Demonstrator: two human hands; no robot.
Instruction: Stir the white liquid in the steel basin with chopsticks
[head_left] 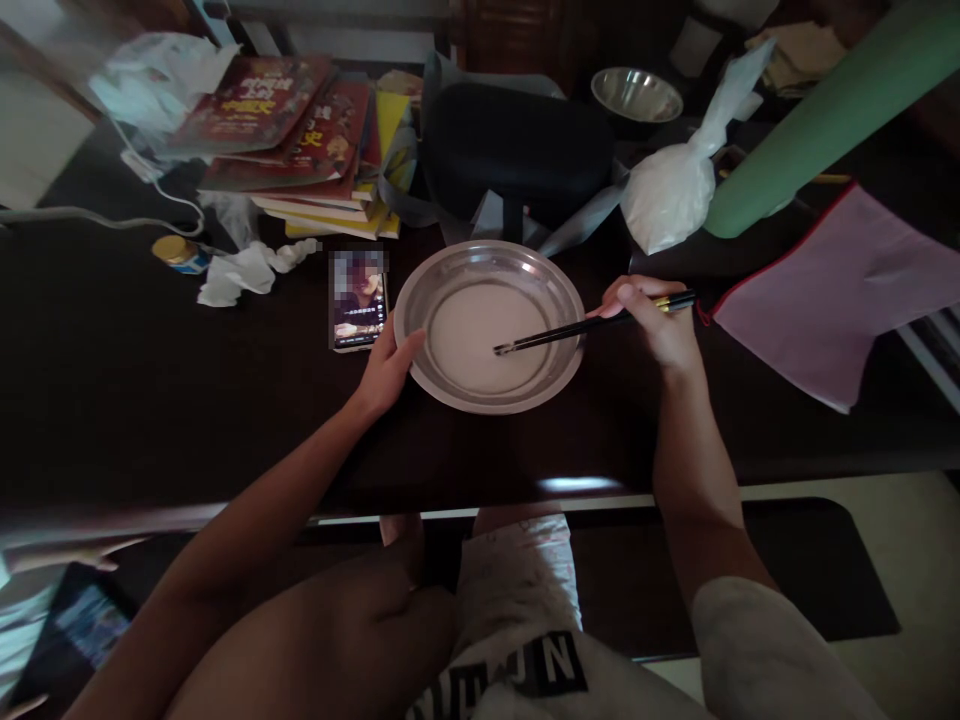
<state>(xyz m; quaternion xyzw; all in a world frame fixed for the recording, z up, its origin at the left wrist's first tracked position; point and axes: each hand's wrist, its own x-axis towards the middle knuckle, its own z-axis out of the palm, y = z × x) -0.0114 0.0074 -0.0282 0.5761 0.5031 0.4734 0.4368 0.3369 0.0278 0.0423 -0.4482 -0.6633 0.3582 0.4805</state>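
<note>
Table (97, 390), bowl (489, 404), whitish contents (469, 330) indistinct

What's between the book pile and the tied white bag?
In the head view, a black rounded object, perhaps a case, and grey strips.

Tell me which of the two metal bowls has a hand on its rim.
The nearer bowl, holding whitish contents under the chopsticks: the left hand grips its rim. The other bowl sits farther back, untouched.

The bowl (487, 264) is smooth, shiny metal (the tabletop (187, 390) glossy too).
</note>
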